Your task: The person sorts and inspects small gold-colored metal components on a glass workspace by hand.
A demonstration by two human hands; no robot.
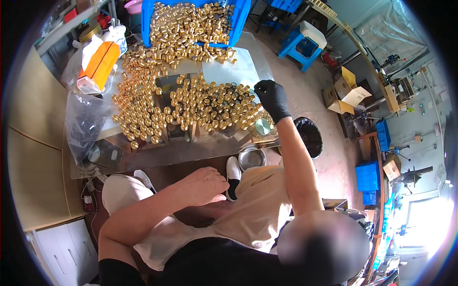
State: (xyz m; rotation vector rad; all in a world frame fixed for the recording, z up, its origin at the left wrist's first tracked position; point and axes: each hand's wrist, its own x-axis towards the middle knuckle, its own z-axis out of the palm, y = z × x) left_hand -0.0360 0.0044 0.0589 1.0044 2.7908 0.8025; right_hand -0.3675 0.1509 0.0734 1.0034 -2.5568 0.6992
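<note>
Many small brass caps (143, 102) lie spread over the glass-topped table (121, 159). Thin black rings (228, 97) are scattered among the caps on the right side. My right hand (273, 101), in a black glove, reaches to the right edge of these caps. Its fingers are bent and pressed together by the rings; what they hold, if anything, is too small to name. My bare left hand (204, 186) hovers over my lap, in front of the table's near edge. Its fingers curl inward, and the palm side is hidden.
A blue bin (145, 26) tipped at the back spills more caps. An orange tissue box (106, 62) and a clear plastic bag (83, 124) sit at the left. A round greenish disc (262, 126), a metal bowl (252, 157) and a lined bin (309, 138) are near my right arm.
</note>
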